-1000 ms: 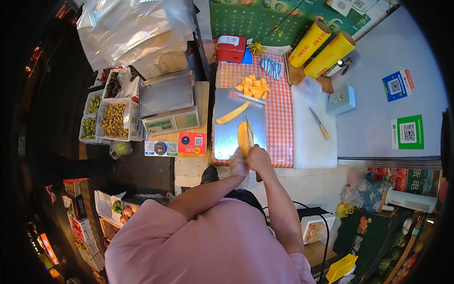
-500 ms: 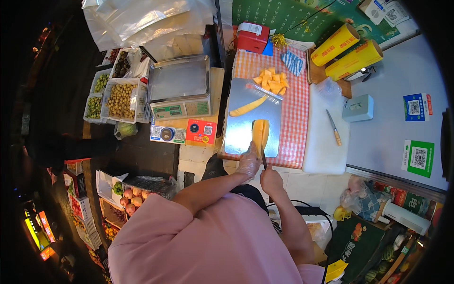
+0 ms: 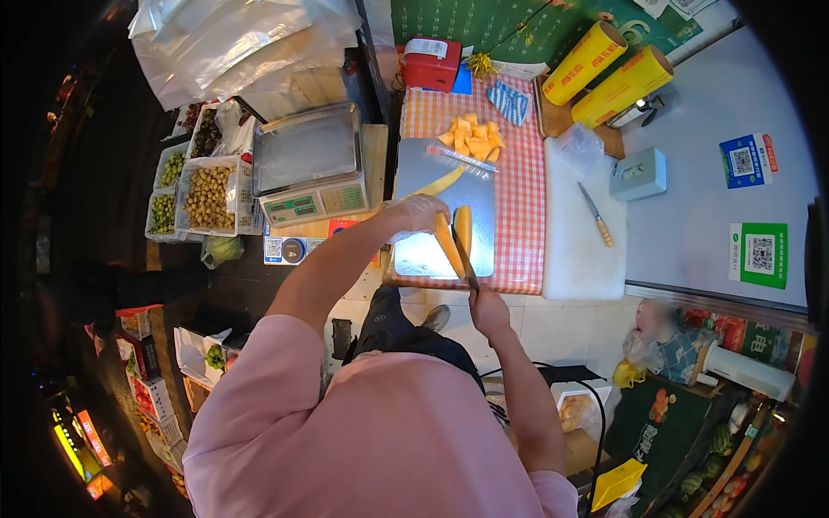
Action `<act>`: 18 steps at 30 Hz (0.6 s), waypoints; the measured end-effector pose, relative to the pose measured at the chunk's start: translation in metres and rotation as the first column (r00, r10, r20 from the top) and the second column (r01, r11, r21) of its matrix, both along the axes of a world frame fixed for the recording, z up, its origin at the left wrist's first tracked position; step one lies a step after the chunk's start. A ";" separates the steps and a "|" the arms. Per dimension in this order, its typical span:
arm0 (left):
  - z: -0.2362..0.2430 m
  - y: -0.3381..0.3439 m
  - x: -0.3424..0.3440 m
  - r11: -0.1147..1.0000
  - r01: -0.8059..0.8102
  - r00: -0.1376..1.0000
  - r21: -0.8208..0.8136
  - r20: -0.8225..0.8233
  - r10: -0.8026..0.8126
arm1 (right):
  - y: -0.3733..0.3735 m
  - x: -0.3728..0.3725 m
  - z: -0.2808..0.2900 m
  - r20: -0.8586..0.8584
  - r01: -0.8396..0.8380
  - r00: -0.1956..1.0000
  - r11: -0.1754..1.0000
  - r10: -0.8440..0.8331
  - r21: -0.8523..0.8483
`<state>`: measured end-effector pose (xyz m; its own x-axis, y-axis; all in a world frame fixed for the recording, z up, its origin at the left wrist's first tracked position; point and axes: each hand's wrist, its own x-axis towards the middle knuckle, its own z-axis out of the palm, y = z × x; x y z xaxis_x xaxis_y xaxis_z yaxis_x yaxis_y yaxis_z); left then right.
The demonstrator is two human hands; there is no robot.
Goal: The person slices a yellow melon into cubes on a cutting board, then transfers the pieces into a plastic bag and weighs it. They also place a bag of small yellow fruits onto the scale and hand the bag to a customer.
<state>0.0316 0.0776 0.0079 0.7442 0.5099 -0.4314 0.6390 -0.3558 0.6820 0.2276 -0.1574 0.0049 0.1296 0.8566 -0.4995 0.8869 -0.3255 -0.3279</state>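
My left hand (image 3: 419, 213), in a clear plastic glove, has its fingers closed on the far end of an orange melon wedge (image 3: 447, 249), tilted on the metal cutting board (image 3: 420, 255). A second melon wedge (image 3: 463, 226) lies just to its right. In my right hand (image 3: 490, 312) is a knife (image 3: 466, 262), its blade standing between the two wedges. Beyond my left hand a long, thin strip of melon (image 3: 442, 181) lies across the board. A pile of orange melon chunks (image 3: 471, 138) sits at the board's far edge.
A scale (image 3: 311, 160) stands left of the board. On the right, a wooden-handled knife (image 3: 596, 214) lies on a white board (image 3: 580, 259), with a pale blue box (image 3: 637, 175) beside it. Behind are a striped cloth (image 3: 508, 103), yellow film rolls (image 3: 623, 86) and a red device (image 3: 431, 64).
My left hand has moved left and away from me, swinging one wedge apart from the other. The knife remains between them in my right hand. The whole view has shifted slightly.
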 end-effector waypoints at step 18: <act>-0.031 -0.191 -0.075 0.230 -0.851 0.172 -0.473 0.163 0.972 | 0.057 0.001 0.017 0.026 -0.027 0.999 0.997 0.025 0.079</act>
<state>-0.0435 -0.1134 -0.0234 -0.0920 0.8649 -0.4934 0.0738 0.5001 0.8628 0.2282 -0.1000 0.0215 0.1184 0.8964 -0.4272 0.9027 -0.2764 -0.3297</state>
